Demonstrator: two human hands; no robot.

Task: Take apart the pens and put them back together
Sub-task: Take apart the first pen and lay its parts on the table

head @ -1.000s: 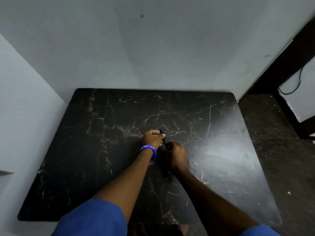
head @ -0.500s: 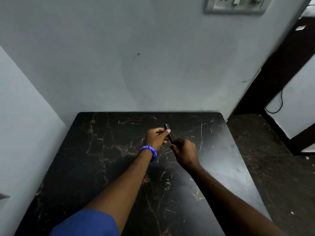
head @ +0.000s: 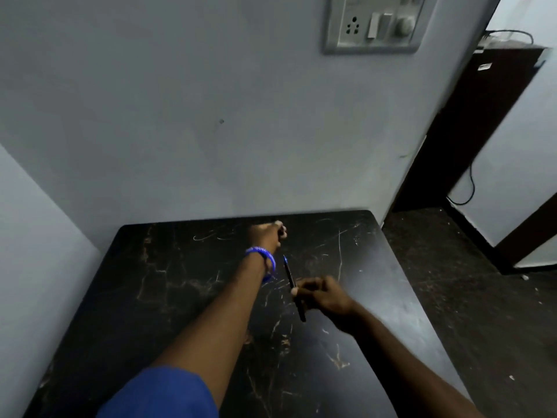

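Observation:
My right hand [head: 322,294] pinches a slim black pen body [head: 291,277] over the middle of the black marble-patterned table [head: 168,297]. The pen's uncapped blue tip points away from me and its rear end sticks out below my fingers. My left hand [head: 265,235], with a blue wristband [head: 262,257], is stretched toward the table's far edge, well apart from the pen body. Its fingers are closed on a small dark piece [head: 283,232] that looks like the pen cap, though it is blurred.
The table stands in a corner, with grey walls at its back and left. A switch and socket panel [head: 372,24] hangs on the back wall. At the right are dark floor [head: 452,282], a dark cabinet [head: 470,122] and a hanging cable.
The hands held one pen together; now they have drawn apart. My left hand moved away toward the far edge with the small piece, and my right hand pulled back with the uncapped body.

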